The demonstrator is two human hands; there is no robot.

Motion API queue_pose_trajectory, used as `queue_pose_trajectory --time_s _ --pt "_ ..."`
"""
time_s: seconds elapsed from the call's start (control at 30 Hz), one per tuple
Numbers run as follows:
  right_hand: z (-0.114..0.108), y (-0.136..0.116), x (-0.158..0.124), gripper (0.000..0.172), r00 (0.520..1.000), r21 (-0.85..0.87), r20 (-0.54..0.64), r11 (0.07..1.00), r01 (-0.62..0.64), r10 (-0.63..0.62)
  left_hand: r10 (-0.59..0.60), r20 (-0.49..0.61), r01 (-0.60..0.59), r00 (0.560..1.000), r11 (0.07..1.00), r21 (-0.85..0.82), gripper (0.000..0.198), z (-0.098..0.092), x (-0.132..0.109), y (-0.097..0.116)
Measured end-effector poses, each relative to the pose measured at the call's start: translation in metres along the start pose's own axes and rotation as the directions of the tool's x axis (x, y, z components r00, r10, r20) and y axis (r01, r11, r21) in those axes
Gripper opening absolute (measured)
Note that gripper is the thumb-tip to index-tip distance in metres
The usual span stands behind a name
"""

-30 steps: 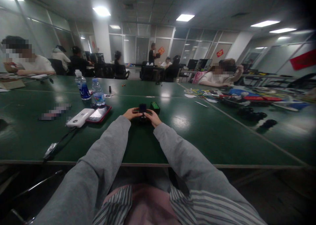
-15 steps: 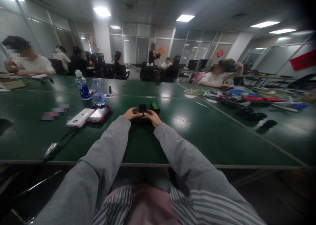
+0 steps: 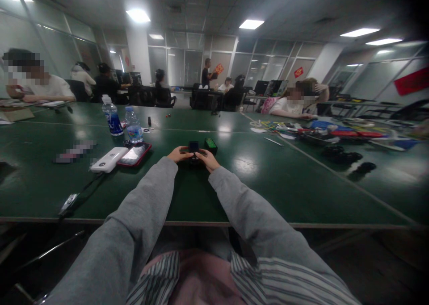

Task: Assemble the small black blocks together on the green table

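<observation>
Black device, small and upright, sits on or just above the green table; the left hand curls its fingers around one side, the right hand around the other, thumbs at the near face; the two-sided hold probably steadies it and leaves its top uncovered; far fingertips are hidden, so I cannot tell how firmly they press; just right of the device stands a green-topped box, seemingly kept within reach; left of the device lie a phone and power bank, perhaps set aside for elbow room; beyond these, two bottles; well right of the device, a pen.
</observation>
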State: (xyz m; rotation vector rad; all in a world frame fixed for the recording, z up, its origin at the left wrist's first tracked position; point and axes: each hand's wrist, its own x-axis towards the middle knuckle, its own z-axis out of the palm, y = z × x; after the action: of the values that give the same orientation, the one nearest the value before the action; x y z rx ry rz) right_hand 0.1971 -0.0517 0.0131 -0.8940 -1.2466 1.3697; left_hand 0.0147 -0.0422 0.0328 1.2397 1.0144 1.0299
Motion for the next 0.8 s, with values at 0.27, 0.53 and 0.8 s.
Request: queue_pose_trajectory --time_s 0.27,0.53,0.8 --pt "0.003 -0.003 -0.001 0.056 0.999 -0.013 -0.028 1.000 -0.020 0.020 0.026 0.026 -0.025 0.999 0.999 -0.039 0.079 -0.003 0.008 -0.009" --pt "0.002 0.000 0.001 0.058 1.000 -0.013 -0.020 1.000 -0.014 0.014 0.008 0.022 -0.007 1.000 0.998 -0.059 0.080 -0.002 0.005 -0.005" --pt "0.000 0.007 0.006 0.056 1.000 -0.073 -0.025 0.997 0.007 -0.008 0.008 0.015 -0.007 1.000 0.999 -0.037 0.072 -0.006 0.010 -0.009"
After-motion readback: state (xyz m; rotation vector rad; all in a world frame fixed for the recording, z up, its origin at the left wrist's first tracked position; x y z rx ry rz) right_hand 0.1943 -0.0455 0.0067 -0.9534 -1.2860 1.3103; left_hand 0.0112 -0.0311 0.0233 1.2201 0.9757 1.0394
